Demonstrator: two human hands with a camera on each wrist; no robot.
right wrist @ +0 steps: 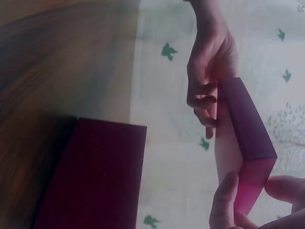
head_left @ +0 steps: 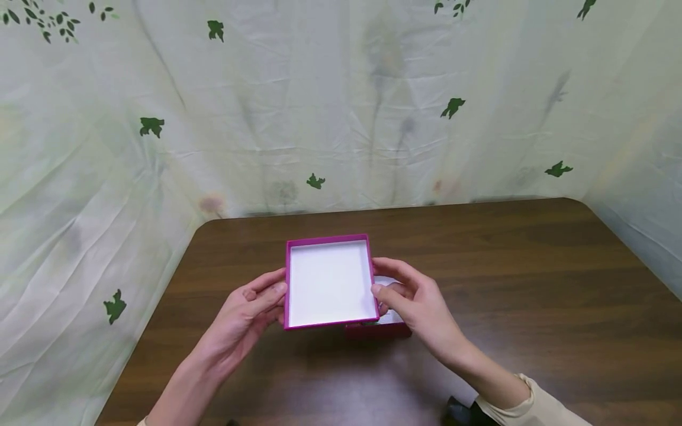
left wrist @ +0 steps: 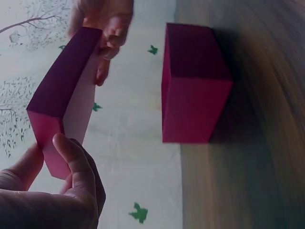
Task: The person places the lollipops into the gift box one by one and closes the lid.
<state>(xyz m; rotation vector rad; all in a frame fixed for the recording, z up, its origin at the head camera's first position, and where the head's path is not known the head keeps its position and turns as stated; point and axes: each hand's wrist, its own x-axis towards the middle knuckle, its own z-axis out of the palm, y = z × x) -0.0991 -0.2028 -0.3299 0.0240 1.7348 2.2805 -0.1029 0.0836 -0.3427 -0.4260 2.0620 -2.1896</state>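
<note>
A square magenta box lid [head_left: 331, 284] is up off the table, its white inside facing the head camera. My left hand [head_left: 247, 310] grips its left side, thumb on the near rim and fingers behind. On the opposite side my right hand [head_left: 418, 299] pinches the lid's right edge between thumb and fingers. Below and behind the lid sits the matching magenta box [head_left: 379, 331] on the table, mostly hidden in the head view, with some white showing at its top. The left wrist view shows the box [left wrist: 195, 90] standing apart from the raised lid [left wrist: 69, 90].
The brown wooden table [head_left: 533, 284] stretches out to both sides and behind the box. A pale curtain [head_left: 341, 106] with green leaf prints hangs along its back and sides. A dark object [head_left: 458, 411] shows at the bottom edge near the right sleeve [head_left: 527, 408].
</note>
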